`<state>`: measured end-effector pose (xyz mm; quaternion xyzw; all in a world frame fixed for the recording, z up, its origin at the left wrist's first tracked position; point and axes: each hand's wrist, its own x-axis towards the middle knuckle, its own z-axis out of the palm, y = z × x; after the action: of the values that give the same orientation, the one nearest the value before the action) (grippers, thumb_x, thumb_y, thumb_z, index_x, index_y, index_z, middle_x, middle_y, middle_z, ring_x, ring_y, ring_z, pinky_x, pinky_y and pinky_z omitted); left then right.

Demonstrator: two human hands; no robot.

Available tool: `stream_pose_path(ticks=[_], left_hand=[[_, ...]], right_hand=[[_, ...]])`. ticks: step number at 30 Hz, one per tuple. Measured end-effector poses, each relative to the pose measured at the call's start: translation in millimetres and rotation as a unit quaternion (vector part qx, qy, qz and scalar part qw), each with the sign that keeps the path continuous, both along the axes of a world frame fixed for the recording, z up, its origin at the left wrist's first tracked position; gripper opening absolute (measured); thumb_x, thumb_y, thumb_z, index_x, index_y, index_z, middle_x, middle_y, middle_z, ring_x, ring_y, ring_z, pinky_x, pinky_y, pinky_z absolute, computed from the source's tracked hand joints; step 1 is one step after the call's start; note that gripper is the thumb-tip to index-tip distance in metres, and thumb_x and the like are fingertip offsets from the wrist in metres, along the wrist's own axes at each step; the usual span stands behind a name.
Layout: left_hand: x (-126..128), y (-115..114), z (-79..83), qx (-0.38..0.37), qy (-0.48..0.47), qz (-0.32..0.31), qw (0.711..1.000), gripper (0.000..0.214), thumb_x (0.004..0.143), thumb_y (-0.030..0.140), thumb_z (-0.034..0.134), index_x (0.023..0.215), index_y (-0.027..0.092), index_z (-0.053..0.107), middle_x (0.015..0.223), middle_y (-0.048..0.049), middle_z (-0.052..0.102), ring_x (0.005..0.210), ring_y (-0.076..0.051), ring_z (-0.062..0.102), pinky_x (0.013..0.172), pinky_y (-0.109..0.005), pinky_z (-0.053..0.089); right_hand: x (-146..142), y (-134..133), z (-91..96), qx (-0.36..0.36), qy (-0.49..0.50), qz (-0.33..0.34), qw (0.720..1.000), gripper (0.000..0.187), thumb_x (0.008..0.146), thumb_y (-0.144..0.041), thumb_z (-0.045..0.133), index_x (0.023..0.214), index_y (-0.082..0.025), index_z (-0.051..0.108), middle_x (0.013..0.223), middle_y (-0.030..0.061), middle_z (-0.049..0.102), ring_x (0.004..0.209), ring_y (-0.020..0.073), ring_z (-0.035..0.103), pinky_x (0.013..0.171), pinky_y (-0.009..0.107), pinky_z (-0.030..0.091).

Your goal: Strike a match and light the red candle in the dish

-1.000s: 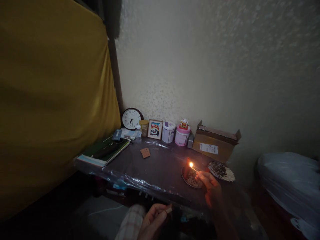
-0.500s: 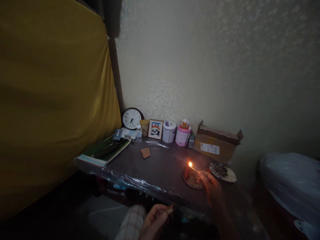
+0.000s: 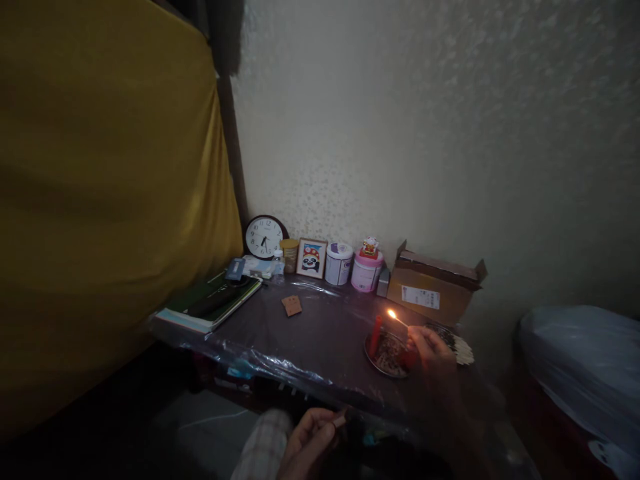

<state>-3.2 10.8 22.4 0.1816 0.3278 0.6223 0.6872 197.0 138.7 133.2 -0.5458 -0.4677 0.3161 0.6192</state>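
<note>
My right hand [image 3: 427,343] pinches a burning match [image 3: 400,322], its flame pointing up and left above a round metal plate [image 3: 391,375]. On the plate's left side a red candle [image 3: 375,337] stands upright, with no flame showing at its top. A second red shape [image 3: 409,359] is partly covered by my fingers. Dark burnt bits lie on the plate. My left hand [image 3: 313,433], low in front of the table edge, is closed on a small matchbox [image 3: 340,420]. Behind my right hand, a dish holds many pale, dark-tipped matchsticks [image 3: 463,350].
The table [image 3: 320,333] has a plastic cover. Along the wall stand a clock [image 3: 265,237], a framed panda picture [image 3: 311,259], two tins [image 3: 339,265] and a cardboard box [image 3: 430,287]. Brown card pieces [image 3: 291,306] lie mid-table; books [image 3: 210,303] are at left.
My right hand has moved right and slightly up with the lit match, its flame now away from the red candle. The candle shows more clearly. My left hand stays put.
</note>
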Motion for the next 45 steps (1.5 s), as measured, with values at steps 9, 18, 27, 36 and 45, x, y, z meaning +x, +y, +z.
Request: stream_pose_path(ticks=[9, 18, 27, 36, 45], left_hand=[[0.9, 0.6, -1.2, -0.024, 0.005, 0.004, 1.000, 0.030, 0.056, 0.043, 0.082, 0.072, 0.021, 0.069, 0.075, -0.0038, 0.075, 0.071, -0.018, 0.063, 0.069, -0.029, 0.044], [0.3, -1.8, 8.5, -0.032, 0.016, 0.011, 0.999, 0.027, 0.058, 0.039, 0.082, 0.071, 0.019, 0.069, 0.073, -0.0052, 0.075, 0.075, -0.019, 0.065, 0.072, -0.029, 0.045], [0.0, -1.2, 2.7, -0.018, 0.014, 0.009, 1.000, 0.028, 0.057, 0.042, 0.082, 0.071, 0.021, 0.070, 0.075, -0.0040, 0.076, 0.081, -0.019, 0.066, 0.077, -0.029, 0.045], [0.5, -1.5, -0.4, -0.048, 0.034, 0.016, 0.998, 0.032, 0.053, 0.046, 0.083, 0.069, 0.022, 0.069, 0.076, -0.0031, 0.076, 0.081, -0.019, 0.066, 0.077, -0.029, 0.044], [0.4, -3.9, 8.7, -0.047, 0.047, 0.013, 0.998, 0.033, 0.052, 0.046, 0.083, 0.070, 0.022, 0.070, 0.081, -0.0046, 0.078, 0.081, -0.020, 0.067, 0.077, -0.030, 0.044]], right_hand=[[11.2, 19.7, -2.6, 0.031, 0.014, -0.028, 0.999, 0.023, 0.067, -0.041, 0.067, 0.074, -0.020, 0.066, 0.064, -0.0015, 0.063, 0.061, 0.0145, 0.057, 0.057, 0.025, 0.045], [-0.3, 28.2, -6.7, 0.014, -0.009, -0.015, 1.000, 0.027, 0.060, -0.044, 0.068, 0.069, -0.018, 0.068, 0.061, 0.0007, 0.065, 0.056, 0.0160, 0.058, 0.055, 0.027, 0.046], [-7.3, 27.3, -11.5, -0.010, -0.049, 0.008, 0.999, 0.027, 0.064, -0.043, 0.064, 0.073, -0.018, 0.068, 0.043, -0.0051, 0.052, 0.039, 0.0120, 0.047, 0.038, 0.023, 0.035], [-8.5, 32.4, -15.8, -0.027, -0.071, 0.014, 0.997, 0.028, 0.065, -0.046, 0.062, 0.071, -0.019, 0.066, 0.041, -0.0063, 0.049, 0.037, 0.0121, 0.044, 0.040, 0.024, 0.033], [-7.6, 35.8, -15.8, -0.030, -0.081, 0.012, 0.996, 0.026, 0.063, -0.045, 0.061, 0.069, -0.021, 0.066, 0.040, -0.0053, 0.051, 0.037, 0.0134, 0.046, 0.038, 0.025, 0.034]])
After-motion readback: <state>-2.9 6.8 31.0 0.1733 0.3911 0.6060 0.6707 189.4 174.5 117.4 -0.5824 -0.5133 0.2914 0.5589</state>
